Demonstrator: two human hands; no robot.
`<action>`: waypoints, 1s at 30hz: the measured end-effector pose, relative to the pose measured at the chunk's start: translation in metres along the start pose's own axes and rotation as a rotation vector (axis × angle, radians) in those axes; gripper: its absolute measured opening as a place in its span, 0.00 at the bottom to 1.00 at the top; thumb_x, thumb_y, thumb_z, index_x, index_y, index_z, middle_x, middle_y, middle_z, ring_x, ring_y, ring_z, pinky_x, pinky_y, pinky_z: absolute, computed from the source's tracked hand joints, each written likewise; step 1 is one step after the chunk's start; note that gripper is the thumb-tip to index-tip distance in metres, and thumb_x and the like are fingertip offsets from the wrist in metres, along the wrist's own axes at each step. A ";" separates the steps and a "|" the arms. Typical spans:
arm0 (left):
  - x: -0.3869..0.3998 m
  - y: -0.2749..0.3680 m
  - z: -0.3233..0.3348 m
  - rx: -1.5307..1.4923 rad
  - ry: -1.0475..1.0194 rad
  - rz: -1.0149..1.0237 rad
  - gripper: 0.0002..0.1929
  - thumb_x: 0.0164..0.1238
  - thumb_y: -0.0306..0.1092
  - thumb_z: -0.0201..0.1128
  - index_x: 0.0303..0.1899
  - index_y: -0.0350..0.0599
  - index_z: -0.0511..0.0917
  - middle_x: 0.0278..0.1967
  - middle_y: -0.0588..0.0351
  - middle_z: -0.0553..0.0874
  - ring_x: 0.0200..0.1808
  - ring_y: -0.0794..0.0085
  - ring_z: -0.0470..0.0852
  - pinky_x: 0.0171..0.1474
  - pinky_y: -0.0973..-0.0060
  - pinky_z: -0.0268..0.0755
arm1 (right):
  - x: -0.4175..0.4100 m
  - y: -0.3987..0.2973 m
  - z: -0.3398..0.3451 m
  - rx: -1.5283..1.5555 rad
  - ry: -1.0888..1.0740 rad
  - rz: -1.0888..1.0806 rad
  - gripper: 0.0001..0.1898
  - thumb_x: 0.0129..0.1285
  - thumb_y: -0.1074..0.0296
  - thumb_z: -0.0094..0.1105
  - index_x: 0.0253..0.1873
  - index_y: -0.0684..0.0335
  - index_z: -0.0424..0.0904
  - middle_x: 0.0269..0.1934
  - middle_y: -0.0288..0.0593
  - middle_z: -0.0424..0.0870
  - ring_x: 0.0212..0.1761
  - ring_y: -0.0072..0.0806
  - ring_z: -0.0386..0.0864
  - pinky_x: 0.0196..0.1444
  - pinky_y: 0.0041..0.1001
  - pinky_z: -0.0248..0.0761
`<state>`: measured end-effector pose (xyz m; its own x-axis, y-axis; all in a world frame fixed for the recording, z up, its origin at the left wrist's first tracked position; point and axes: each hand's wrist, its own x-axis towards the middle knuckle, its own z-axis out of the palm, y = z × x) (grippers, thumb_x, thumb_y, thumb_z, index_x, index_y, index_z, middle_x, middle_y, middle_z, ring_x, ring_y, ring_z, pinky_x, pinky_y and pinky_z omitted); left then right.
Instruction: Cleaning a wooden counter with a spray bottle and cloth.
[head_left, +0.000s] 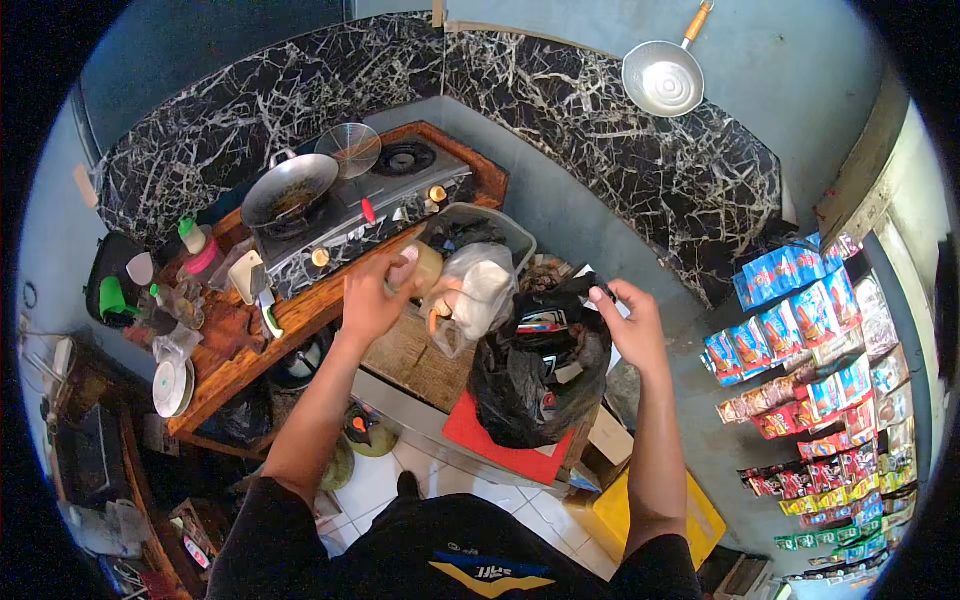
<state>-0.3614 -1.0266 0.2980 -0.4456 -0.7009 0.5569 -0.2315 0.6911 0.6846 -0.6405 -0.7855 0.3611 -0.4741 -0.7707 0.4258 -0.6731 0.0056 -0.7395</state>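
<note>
My right hand pinches the rim of a black plastic bag between thumb and fingers. The bag's mouth gapes, showing dark packets with printing inside. It rests on a flat red sheet or folder. My left hand is raised beside a pale yellowish container, thumb and index finger apart. A small pale spot shows at its fingertips; whether it is a held thing is unclear. Between my hands lies a knotted clear plastic bag with white and orange contents. Behind it stands a translucent plastic bin.
On the wooden counter at left are a two-burner gas stove, a wok, a knife and plates. Sachet strips hang at right. A frying pan hangs on the wall. A yellow crate stands low at right.
</note>
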 end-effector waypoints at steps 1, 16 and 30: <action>0.000 -0.010 0.002 0.243 -0.067 0.055 0.16 0.62 0.45 0.70 0.43 0.45 0.84 0.42 0.51 0.87 0.43 0.60 0.85 0.51 0.64 0.69 | 0.001 0.002 0.000 0.024 -0.016 0.019 0.13 0.66 0.61 0.66 0.40 0.67 0.83 0.25 0.34 0.80 0.29 0.18 0.73 0.37 0.25 0.69; 0.019 0.095 -0.008 -0.622 -0.290 0.008 0.09 0.75 0.34 0.60 0.47 0.38 0.80 0.39 0.63 0.83 0.44 0.80 0.78 0.51 0.78 0.70 | 0.005 0.009 -0.001 0.283 -0.039 0.019 0.11 0.71 0.65 0.61 0.47 0.68 0.79 0.31 0.31 0.82 0.34 0.13 0.75 0.39 0.19 0.68; -0.020 0.124 0.080 -0.526 -0.931 0.001 0.19 0.74 0.45 0.60 0.50 0.34 0.81 0.40 0.54 0.84 0.45 0.74 0.80 0.50 0.76 0.70 | -0.008 0.009 -0.015 0.348 -0.079 -0.017 0.09 0.71 0.68 0.60 0.48 0.68 0.79 0.35 0.31 0.83 0.38 0.12 0.75 0.43 0.19 0.69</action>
<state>-0.4503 -0.9130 0.3347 -0.9818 -0.1368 0.1316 0.0720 0.3732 0.9249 -0.6514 -0.7700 0.3587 -0.4101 -0.8156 0.4081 -0.4402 -0.2149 -0.8718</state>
